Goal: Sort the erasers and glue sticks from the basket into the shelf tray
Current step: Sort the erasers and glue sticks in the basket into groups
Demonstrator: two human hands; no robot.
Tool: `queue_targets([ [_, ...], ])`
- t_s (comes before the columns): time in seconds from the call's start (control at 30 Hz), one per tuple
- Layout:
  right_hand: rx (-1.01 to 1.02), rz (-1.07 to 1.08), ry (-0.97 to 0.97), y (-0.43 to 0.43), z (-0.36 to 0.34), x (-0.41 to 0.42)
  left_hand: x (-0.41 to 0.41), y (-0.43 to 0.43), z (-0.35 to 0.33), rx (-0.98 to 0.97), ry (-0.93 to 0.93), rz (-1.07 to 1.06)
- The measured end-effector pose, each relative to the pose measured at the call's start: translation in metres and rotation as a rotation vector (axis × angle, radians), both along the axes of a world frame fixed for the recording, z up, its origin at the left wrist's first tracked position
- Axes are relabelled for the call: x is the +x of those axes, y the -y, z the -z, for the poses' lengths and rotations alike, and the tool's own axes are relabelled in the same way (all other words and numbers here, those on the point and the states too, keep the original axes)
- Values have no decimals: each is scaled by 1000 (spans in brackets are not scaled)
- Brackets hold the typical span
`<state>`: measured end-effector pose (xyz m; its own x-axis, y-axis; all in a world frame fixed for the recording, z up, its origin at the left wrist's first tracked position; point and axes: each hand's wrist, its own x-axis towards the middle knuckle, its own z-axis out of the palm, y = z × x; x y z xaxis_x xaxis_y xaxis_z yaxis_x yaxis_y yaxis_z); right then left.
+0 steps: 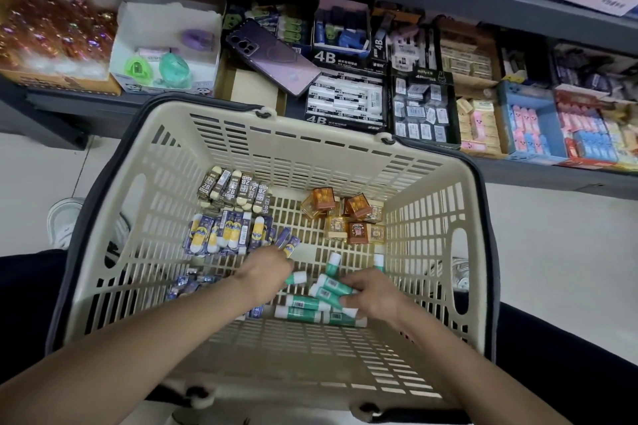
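The teal plastic glue sticks (310,307) with white caps are lying in a loose heap on the slatted floor of the beige plastic basket (293,148), at its near right, and both hands are working in that heap. The right hand (374,295) is curling its fingers over two or three sticks at once. The left hand (266,272) is closing round a single stick, whose white cap is poking out past the fingers.

The sticks are round and smooth, so a bundle gripped this loosely is likely to let one slide out during the lift. It could roll among the purple-and-yellow sleeved erasers (224,235), the brown 2B erasers (234,190) or the orange translucent boxes (345,217), which are lying in separate groups. The left forearm is passing over small blue-wrapped pieces (190,283) and could scatter them.

On the grey shelf tray (518,169) beyond the basket, a purple phone (272,57) is resting tilted across the box edges. A full hand reaching there risks knocking it. The compartments are sitting close together, so sticks may fall into the black 4B eraser box (345,100).
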<state>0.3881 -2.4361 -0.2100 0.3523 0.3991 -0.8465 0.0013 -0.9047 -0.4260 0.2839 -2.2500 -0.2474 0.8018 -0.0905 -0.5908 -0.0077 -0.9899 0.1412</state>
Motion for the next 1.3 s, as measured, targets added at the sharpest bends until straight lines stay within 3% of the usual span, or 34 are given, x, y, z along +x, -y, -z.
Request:
queue_targets([
  [0.2, -196, 610, 102, 7, 1, 11, 19, 22, -12, -325, 42, -594],
  [0.37, -112, 883, 3, -11, 12, 1, 34, 42, -3, -399, -58, -799],
  [0.53, -176, 453, 188, -7, 21, 7, 39, 47, 10, -448, -102, -880],
  [0.73, -357, -36, 415, -4, 24, 13, 38, 43, 15, -503, -146, -824],
  [0.97, -351, -1, 381, -1, 29, 8, 30, 42, 17, -568, -134, -847],
  [1.13, -357, -153, 416, -1, 14, 6, 27, 34, 2, -589, -134, -768],
  [1.3, -89, 9, 338, -9, -9, 2, 4, -2, -41, -562, 57, -727],
])
